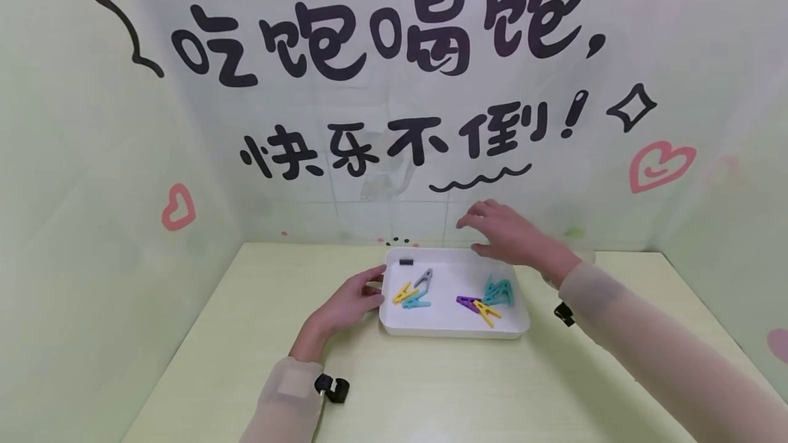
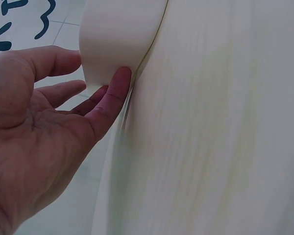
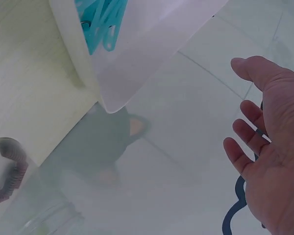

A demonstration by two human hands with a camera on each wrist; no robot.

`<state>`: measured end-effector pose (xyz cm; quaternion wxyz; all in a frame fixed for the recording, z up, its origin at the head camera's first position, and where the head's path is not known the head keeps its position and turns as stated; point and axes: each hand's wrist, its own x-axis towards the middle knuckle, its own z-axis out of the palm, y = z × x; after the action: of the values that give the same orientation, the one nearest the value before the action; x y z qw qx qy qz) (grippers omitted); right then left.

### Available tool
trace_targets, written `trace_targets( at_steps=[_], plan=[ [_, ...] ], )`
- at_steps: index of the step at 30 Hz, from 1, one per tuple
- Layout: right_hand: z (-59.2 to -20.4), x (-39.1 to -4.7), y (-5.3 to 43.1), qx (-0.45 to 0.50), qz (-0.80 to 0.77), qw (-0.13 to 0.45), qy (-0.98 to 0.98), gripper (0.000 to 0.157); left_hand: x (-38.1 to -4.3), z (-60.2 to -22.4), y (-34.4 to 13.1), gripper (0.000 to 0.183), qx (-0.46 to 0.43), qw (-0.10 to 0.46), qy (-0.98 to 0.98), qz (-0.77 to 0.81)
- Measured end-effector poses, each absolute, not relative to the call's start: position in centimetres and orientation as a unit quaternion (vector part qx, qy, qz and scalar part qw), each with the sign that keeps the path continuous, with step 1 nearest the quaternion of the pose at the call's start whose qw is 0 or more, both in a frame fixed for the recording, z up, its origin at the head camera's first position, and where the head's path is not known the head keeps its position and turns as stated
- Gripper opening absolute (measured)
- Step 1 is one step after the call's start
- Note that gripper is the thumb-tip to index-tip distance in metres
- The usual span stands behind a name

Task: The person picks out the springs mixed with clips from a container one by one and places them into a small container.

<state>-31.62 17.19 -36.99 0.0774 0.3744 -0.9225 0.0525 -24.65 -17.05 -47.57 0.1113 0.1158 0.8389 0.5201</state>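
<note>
A white tray (image 1: 443, 323) stands at the back of the table, holding several plastic clothespins. On its left side lie a grey clothespin (image 1: 425, 279), a yellow one (image 1: 403, 292) and a light blue one (image 1: 416, 301). Toward the right are a purple clothespin (image 1: 468, 303), a yellow one (image 1: 488, 312) and a cluster of teal clothespins (image 1: 498, 291). My left hand (image 1: 353, 300) touches the tray's left end, its fingertips (image 2: 120, 81) against the outer wall. Raised over the back right corner, my right hand (image 1: 507, 232) holds nothing; its fingers are loosely bent.
A small black piece (image 1: 406, 262) lies in the tray's back left corner. Close behind the tray rises a printed wall sheet (image 1: 394, 210), with side walls left and right. Beyond the tray's right end, the right wrist view shows part of a round reddish-brown-rimmed thing (image 3: 18, 169).
</note>
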Motion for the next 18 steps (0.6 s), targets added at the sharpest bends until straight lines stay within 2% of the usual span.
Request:
trace_targets(
  at_steps=[12,18],
  plan=[
    [-38.7,-33.3,11.7,0.417,-0.014,0.024,-0.909,0.045,-24.8,-47.5,-17.1,0.060,0.118,0.110,0.832,0.531],
    [-39.9,-33.9,9.4,0.459,-0.065,0.028,-0.886,0.043,-24.8,-47.6,-17.2,0.060,0.120,0.115,0.829,0.534]
  ],
)
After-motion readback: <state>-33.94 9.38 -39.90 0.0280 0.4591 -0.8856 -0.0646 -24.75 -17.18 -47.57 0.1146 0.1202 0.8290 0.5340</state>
